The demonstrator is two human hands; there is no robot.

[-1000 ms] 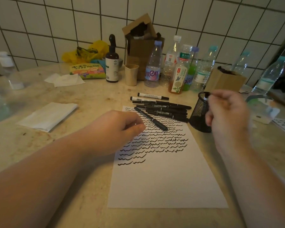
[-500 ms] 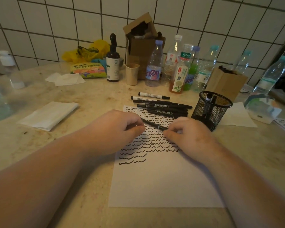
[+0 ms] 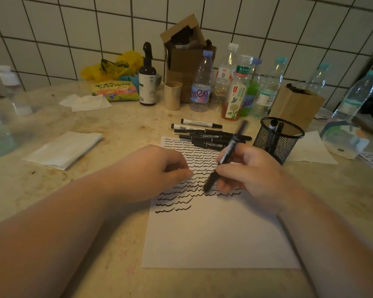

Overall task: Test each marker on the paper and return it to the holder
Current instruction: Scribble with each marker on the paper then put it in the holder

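Observation:
A white sheet of paper [image 3: 213, 237] lies in front of me, its upper half covered with black wavy lines. My right hand [image 3: 252, 175] grips a black marker [image 3: 228, 153] tilted over the paper, its lower end near the last lines. My left hand [image 3: 159, 171] rests on the paper's left edge with its fingers curled and nothing in them. Several black markers [image 3: 205, 136] lie in a row at the top of the sheet. The black mesh holder [image 3: 278, 138] stands to the right with markers inside.
Plastic bottles [image 3: 200, 89], a dark spray bottle [image 3: 147, 82], a beige cup [image 3: 172, 95] and cardboard boxes [image 3: 295, 104] line the tiled wall. Folded tissues [image 3: 63, 149] lie at the left. A white paper [image 3: 310, 149] and a plastic container [image 3: 345, 138] sit right of the holder.
My right hand dropped a marker into the holder, came down to the paper, picked up the loose marker there and now holds it tilted. My left hand stayed put.

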